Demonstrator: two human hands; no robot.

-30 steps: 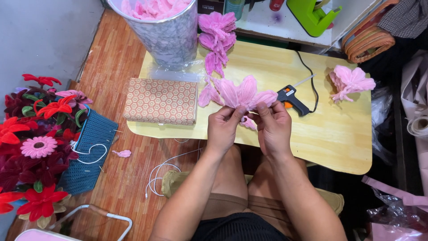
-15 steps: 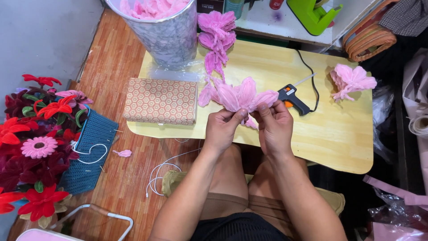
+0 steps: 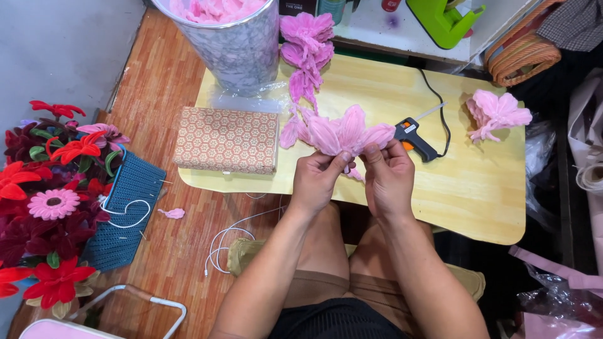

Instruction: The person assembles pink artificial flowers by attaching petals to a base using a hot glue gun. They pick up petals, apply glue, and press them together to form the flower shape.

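Observation:
Both my hands hold a pink fuzzy flower (image 3: 344,133) over the near edge of a low wooden table (image 3: 477,188). My left hand (image 3: 315,177) pinches its base from the left, my right hand (image 3: 387,177) from the right, and the petals fan upward. A black and orange glue gun (image 3: 414,139) lies just right of my right hand, its cord running back. More pink petals (image 3: 306,47) trail toward the far side of the table. A finished pink flower (image 3: 496,114) lies at the right of the table.
A patterned flat box (image 3: 227,139) sits at the table's left end. A grey bucket (image 3: 235,47) of pink material stands behind it. On the floor at left are red and pink flowers (image 3: 47,188), a blue woven basket (image 3: 125,216) and a white cable (image 3: 229,242).
My hands have shifted only slightly on the flower's base; the flower stays in the same spot.

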